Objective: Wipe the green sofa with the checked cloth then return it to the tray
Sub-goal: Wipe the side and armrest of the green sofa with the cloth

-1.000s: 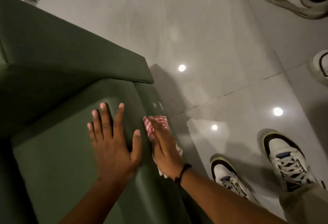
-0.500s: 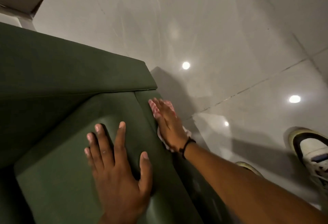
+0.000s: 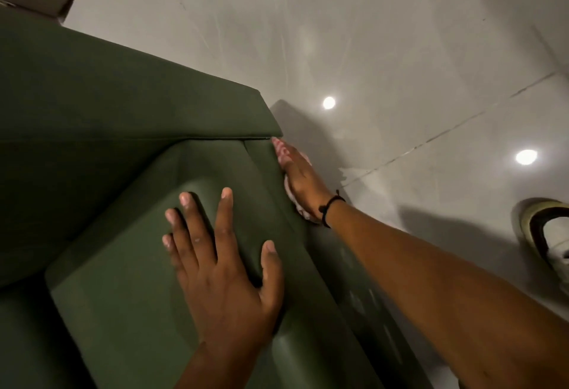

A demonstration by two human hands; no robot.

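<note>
We're mid-wipe | right hand (image 3: pixel 300 177), fingers straight and together, presses checked cloth (image 3: pixel 290 193) against green sofa (image 3: pixel 123 105) side | left hand (image 3: pixel 221 271) splayed on cushion (image 3: pixel 117 302) | tray out of view, return not yet done

No legible text, label, brand or number anywhere.

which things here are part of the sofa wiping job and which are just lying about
Part of the job:
- green sofa
- checked cloth, pressed against the sofa's side
- right hand, on the cloth
- left hand, flat on the seat cushion

Just there:
- sneaker on the tiled floor
- black wristband
</note>
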